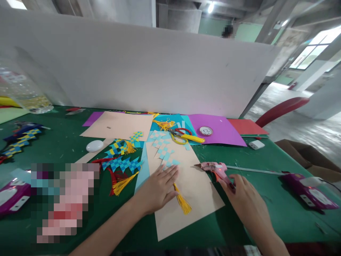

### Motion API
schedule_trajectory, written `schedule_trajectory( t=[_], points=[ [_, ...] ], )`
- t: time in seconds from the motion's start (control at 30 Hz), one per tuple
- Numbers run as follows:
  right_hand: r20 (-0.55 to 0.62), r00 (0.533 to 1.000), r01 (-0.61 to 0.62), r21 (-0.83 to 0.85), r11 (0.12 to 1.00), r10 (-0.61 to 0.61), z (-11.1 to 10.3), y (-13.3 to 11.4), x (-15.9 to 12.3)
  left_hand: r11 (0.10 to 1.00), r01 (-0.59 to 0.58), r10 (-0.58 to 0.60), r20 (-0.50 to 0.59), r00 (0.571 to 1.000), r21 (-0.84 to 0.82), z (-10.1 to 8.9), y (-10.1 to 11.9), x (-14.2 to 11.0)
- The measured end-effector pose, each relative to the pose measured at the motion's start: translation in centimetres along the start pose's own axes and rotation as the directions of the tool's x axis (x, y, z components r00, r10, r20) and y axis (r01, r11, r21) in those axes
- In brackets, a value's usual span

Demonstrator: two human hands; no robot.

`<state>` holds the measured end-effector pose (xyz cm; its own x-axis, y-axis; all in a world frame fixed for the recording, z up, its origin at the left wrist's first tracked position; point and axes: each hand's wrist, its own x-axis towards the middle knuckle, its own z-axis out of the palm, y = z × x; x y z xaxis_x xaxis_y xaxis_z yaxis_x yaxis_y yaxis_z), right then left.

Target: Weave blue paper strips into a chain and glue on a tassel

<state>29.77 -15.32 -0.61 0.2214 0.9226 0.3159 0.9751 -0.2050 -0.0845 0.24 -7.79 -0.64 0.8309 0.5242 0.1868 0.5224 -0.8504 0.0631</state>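
My left hand (160, 188) lies flat, fingers stretched out, over the near end of a woven light-blue and cream paper piece (163, 147). A yellow tassel (183, 202) pokes out from beneath this hand. Under both is a sheet of cream paper (197, 199). To the right, my right hand (245, 197) has its fingers closed around the handle of a pink hot glue gun (214, 168). The gun's nozzle points left over the paper, and a pale glue stick (253, 170) runs out of its back.
Blue woven paper pieces (122, 164) with tassels lie left. Behind are scissors (181, 131), yellow-handled pliers (193, 138), a round tin (206, 131) and purple paper (221, 124). A purple power strip (310, 192) sits right. A white partition (149, 67) stands behind the green table (119, 220).
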Motion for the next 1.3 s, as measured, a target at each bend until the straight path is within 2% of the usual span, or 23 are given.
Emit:
schedule_trajectory(
  t=[0.17, 0.3, 0.43, 0.63, 0.7, 0.8, 1.0, 1.13, 1.2, 1.27, 1.3],
  points=[
    [0.18, 0.981, -0.067, -0.006, 0.998, 0.067, 0.3, -0.5, -0.3, 1.0, -0.008, 0.008, -0.011, 1.0, 0.007, -0.2, 0.3, 0.0],
    [0.243, 0.96, -0.136, -0.042, 0.99, 0.142, -0.1, -1.0, 0.2, 0.999, 0.015, -0.015, -0.003, 1.0, 0.034, 0.1, 0.5, -0.1],
    [0.218, 0.959, -0.17, -0.063, 0.983, 0.18, -0.1, -1.5, 0.9, 0.993, 0.101, -0.096, -0.066, 0.993, 0.062, 0.2, 0.3, -0.1],
    [0.163, 0.976, -0.131, -0.101, 0.986, 0.146, -1.0, -2.7, 2.4, 0.978, 0.188, -0.179, -0.1, 0.979, 0.09, 0.1, -0.4, 0.3],
    [0.148, 0.979, -0.124, -0.104, 0.987, 0.139, -1.3, -3.0, 3.0, 0.971, 0.224, -0.216, -0.098, 0.972, 0.088, 0.3, -0.8, 0.5],
    [0.14, 0.976, -0.149, -0.117, 0.982, 0.165, -1.2, -3.3, 4.0, 0.974, 0.217, -0.213, -0.055, 0.975, 0.072, 0.7, -1.3, 0.5],
    [0.228, 0.952, -0.167, -0.17, 0.971, 0.204, 0.3, -3.6, 4.9, 0.982, 0.181, -0.181, -0.01, 0.984, 0.051, 0.2, -1.8, 0.2],
    [0.307, 0.934, -0.141, -0.158, 0.977, 0.184, -0.8, -3.3, 5.3, 0.979, 0.196, -0.193, -0.049, 0.98, 0.061, 0.2, -1.9, 0.1],
    [0.295, 0.94, -0.137, -0.135, 0.981, 0.172, -2.0, -2.6, 6.8, 0.976, 0.204, -0.198, -0.082, 0.977, 0.07, 0.4, -2.0, 0.1],
    [0.178, 0.976, -0.099, -0.152, 0.983, 0.126, -2.8, -1.8, 9.8, 0.976, 0.206, -0.197, -0.113, 0.974, 0.075, 0.4, -2.1, 0.0],
    [0.136, 0.989, -0.034, -0.151, 0.988, 0.055, -2.9, -1.4, 11.8, 0.975, 0.21, -0.199, -0.132, 0.971, 0.076, 0.4, -2.2, 0.0]
  ],
)
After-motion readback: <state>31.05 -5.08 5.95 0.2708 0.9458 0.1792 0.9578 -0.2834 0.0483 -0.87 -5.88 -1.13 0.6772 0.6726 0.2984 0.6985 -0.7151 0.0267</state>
